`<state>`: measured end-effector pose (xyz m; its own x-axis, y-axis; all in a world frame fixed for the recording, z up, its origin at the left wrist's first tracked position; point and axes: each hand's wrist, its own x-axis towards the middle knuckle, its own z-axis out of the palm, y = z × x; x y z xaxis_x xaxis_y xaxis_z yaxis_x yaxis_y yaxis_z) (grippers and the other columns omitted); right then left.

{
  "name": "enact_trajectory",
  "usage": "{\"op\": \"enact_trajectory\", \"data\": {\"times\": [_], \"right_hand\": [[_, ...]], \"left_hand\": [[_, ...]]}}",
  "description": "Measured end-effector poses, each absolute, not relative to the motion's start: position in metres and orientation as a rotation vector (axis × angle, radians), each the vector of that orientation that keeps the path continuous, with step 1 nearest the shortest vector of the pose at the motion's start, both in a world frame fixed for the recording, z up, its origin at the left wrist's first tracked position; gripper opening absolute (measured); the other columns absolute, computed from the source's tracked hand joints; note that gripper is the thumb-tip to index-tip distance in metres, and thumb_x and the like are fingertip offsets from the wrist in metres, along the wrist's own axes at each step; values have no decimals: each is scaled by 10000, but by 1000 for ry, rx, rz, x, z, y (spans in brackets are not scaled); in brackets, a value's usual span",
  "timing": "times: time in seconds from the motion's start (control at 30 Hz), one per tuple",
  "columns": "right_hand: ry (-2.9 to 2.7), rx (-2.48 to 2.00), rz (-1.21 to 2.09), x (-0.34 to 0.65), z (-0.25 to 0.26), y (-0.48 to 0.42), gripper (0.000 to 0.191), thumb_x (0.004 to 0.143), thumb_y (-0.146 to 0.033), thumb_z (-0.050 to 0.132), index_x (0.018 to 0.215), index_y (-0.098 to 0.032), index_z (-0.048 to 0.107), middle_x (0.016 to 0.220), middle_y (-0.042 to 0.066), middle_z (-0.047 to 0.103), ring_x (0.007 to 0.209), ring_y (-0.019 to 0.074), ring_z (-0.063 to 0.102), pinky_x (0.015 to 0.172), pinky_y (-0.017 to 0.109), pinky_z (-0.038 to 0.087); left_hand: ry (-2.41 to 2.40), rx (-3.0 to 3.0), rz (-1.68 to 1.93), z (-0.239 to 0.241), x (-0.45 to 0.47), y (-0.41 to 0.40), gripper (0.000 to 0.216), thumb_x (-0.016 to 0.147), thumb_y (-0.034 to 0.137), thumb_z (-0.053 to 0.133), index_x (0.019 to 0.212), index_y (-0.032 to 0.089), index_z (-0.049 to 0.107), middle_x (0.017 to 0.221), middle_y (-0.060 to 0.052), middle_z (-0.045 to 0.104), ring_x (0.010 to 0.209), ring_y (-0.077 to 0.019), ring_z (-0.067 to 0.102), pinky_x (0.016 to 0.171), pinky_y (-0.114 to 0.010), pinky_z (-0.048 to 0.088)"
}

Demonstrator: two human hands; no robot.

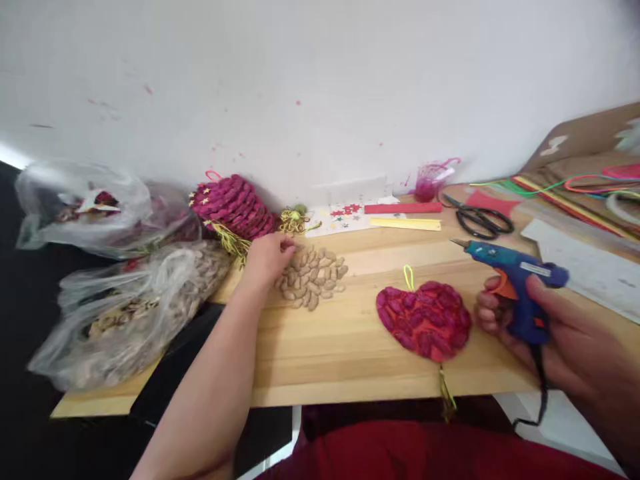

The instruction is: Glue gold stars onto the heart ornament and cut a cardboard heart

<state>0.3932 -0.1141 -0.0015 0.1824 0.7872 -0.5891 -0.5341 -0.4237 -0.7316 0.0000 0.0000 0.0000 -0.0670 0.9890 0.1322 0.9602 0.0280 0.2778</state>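
Note:
My right hand [530, 333] grips a blue hot glue gun [525, 273], its fingers at the orange trigger and its nozzle pointing left. Just left of that hand, a heart ornament [425, 320] covered in magenta-dyed shells lies flat, with a yellow loop on top and a tassel hanging over the table edge. My left hand [267, 260] is at the left side of a pile of tan peanut shells [313, 273]. Its fingers are curled together, and whatever they hold is hidden. Behind it leans a stack of magenta shell-covered hearts [235, 207] with gold stars and tassels.
Plastic bags [135, 313] of shells crowd the left side. Along the wall lie star stickers [345, 213], a red strip [403, 208], a yellow strip [405, 223], black-handled scissors [483, 220] and a pink-stained cup [427, 187]. Coloured cords [575, 207] lie at right.

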Motion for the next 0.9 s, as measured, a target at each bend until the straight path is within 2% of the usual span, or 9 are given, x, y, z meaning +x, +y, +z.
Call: {"op": "enact_trajectory", "data": {"times": [0.2,0.4,0.57,0.67,0.77,0.9], "right_hand": [[-295,-1311,1530,393,-6,-111,283,890,-202,421,845,-165,698,698,118,678,548,204,694,504,240,609],[-268,-1372,1503,388,1,-111,239,866,-213,446,848,-170,681,673,100,646,530,192,666,516,246,615],[-252,-1435,1458,383,5,-111,220,861,-238,458,802,-173,659,650,104,626,489,199,641,463,261,603],[-269,-1417,1443,386,1,-111,224,860,-214,459,793,-156,664,670,116,631,514,208,658,458,262,602],[-275,-1395,1456,389,-3,-111,238,862,-187,440,807,-154,669,696,112,639,513,208,658,466,287,615],[-272,-1410,1440,389,-3,-110,237,862,-179,433,822,-161,666,694,104,641,503,204,650,507,315,634]], "left_hand": [[2140,1870,644,4,-7,-4,250,825,303,656,997,167,775,917,-62,779,794,-204,691,765,-278,496],[2311,1984,416,-1,-18,2,237,828,255,632,995,170,777,924,-86,779,853,-243,699,817,-314,496],[2268,2027,351,-2,-20,3,213,834,306,647,928,193,801,885,-81,782,846,-255,702,792,-309,495],[2247,2051,377,1,-20,1,276,893,332,573,978,199,800,935,-81,786,895,-254,704,828,-307,492],[2214,2050,418,1,-20,1,278,897,296,568,1030,198,791,973,-73,787,908,-240,705,851,-300,493],[2099,2046,443,-4,-18,2,224,846,217,630,997,217,796,969,-39,790,873,-207,705,853,-280,505]]}}
